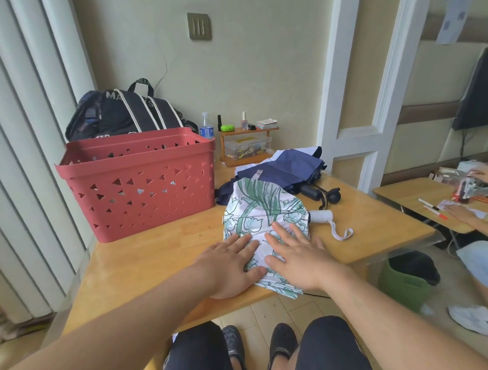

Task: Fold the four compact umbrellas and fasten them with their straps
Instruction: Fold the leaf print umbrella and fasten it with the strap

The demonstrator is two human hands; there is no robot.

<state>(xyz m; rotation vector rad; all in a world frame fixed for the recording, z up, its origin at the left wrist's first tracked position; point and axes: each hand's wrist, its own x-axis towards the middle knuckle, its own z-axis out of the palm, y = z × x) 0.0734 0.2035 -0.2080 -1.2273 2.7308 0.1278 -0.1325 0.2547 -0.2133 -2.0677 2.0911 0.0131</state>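
Right of the basket (138,178), on the desk (152,253), lies the floral umbrella (261,210), its canopy spread loose and flattened. Both hands rest flat on its near part: the left hand (229,267) on the edge nearer the basket, the right hand (298,258) on the side away from it. Neither grip is clenched; the fingers lie straight, pressing the cloth down and holding nothing.

The umbrella's long axis seems to run slantwise, from the near desk edge under the hands out to its white handle (322,216), which pokes out on the side away from the basket, beyond the right hand. So the right hand is nearer the handle, the left nearer the loose cloth. I judge the next move turns on rolling the canopy round that axis.

Beyond the floral one, farther from the person, a navy umbrella (285,171) lies unfolded, just touching or overlapping it. No fastened umbrella shows in view.
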